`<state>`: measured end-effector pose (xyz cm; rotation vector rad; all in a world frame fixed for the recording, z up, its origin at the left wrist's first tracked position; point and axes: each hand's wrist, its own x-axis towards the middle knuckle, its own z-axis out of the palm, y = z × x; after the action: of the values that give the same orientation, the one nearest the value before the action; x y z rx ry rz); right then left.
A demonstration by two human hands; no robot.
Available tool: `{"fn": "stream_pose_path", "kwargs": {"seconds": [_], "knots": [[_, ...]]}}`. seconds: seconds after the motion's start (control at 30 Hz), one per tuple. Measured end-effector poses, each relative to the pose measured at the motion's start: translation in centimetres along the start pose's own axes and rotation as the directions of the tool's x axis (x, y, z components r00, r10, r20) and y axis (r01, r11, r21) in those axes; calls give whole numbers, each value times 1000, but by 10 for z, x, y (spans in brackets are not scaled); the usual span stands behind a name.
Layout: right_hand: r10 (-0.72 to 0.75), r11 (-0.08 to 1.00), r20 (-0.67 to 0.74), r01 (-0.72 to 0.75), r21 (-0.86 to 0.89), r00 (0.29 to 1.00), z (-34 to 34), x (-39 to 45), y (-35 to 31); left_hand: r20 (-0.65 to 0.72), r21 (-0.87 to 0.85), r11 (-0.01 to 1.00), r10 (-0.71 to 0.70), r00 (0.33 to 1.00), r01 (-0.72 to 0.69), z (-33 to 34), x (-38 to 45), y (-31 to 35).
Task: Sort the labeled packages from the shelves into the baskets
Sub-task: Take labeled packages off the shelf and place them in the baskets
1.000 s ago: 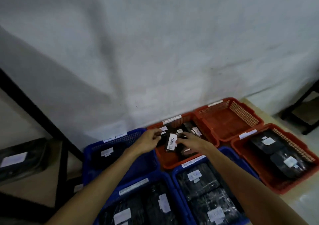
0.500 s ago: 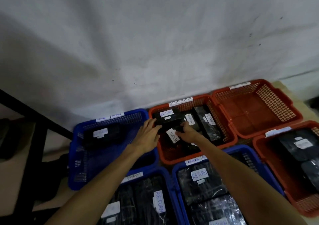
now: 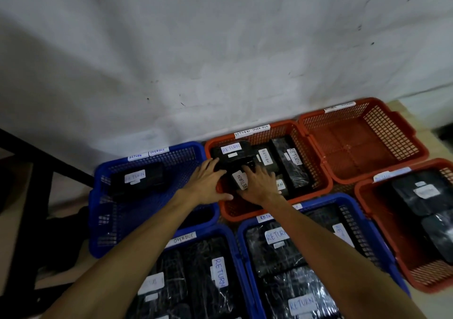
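Observation:
A black wrapped package with a white RETURN label [image 3: 241,181] lies in the left part of the red basket [image 3: 318,191] tagged RETURN OVERDUE. My left hand [image 3: 206,185] grips its left edge with the fingers stretched forward. My right hand [image 3: 261,184] rests over its right side and covers part of it. The basket also holds several other black RETURN packages [image 3: 291,163], one of them just behind the held package [image 3: 230,150].
A blue basket [image 3: 147,247] to the left holds one package [image 3: 137,179]. An empty red basket [image 3: 402,132] stands at the back right, another red basket [image 3: 362,191] at the right. Two blue baskets [image 3: 235,252] of packages lie nearest me. A black shelf frame [image 3: 36,152] stands at the left.
Both hands have carried the labeled package lower and deeper into the red basket. My view has dropped and moved closer to the baskets.

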<state>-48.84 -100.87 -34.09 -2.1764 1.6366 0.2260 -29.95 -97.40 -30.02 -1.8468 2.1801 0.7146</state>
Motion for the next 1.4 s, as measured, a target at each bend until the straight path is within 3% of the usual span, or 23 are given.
{"fn": "stream_pose_path", "kwargs": {"seconds": [0.07,0.27,0.8,1.03,1.2,1.4], "knots": [[-13,996,14,14,-92,1000,4,-1,0,27,36,999,13,1000,-14,0,-1,-3],[99,988,-133,-114,-106,986,10,-1,-4,39,63,998,29,999,-31,3,-2,-7],[99,994,-98,-102,-28,990,6,-11,-8,-15,2,999,34,999,-34,2,-8,-10],[18,992,-291,18,123,957,-40,-32,-18,-72,-13,1000,-5,997,4,-26,-46,-16],[-111,958,-294,182,224,949,-101,-64,-48,-143,-62,998,-21,989,12,-67,-105,-16],[-286,924,-297,344,167,911,-163,-147,-116,-288,-79,997,-13,958,-10,-112,-212,-11]]}}
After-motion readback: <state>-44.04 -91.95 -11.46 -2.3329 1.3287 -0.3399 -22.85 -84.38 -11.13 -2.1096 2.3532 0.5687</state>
